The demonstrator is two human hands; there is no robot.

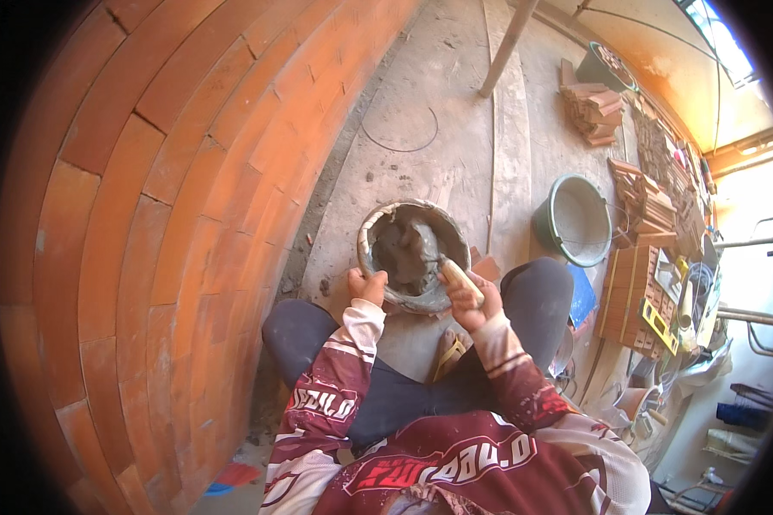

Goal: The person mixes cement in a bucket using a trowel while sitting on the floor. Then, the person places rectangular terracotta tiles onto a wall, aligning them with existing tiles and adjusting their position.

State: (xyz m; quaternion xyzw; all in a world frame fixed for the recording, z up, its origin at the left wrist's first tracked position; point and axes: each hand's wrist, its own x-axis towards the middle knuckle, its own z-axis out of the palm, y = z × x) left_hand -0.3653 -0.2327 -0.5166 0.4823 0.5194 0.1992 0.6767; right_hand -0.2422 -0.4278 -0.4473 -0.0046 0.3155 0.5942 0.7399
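Between my knees stands a round bucket (368, 225) with a mortar-caked rim. Wet grey mortar (399, 245) fills part of it, heaped toward the middle. My left hand (368, 287) is closed on the near left side of the rim. In my right hand (473, 299) is the pale wooden handle of a trowel (460, 279), held over the near right rim. The trowel's blade reaches into the mortar and is largely hidden by it.
An orange brick wall (180, 215) rises close on my left. To the right are a green bucket (574, 221), stacked bricks (631, 292) and a yellow spirit level (659, 326). A pole (508, 47) stands ahead, and a thin wire loop (401, 149) lies on the floor.
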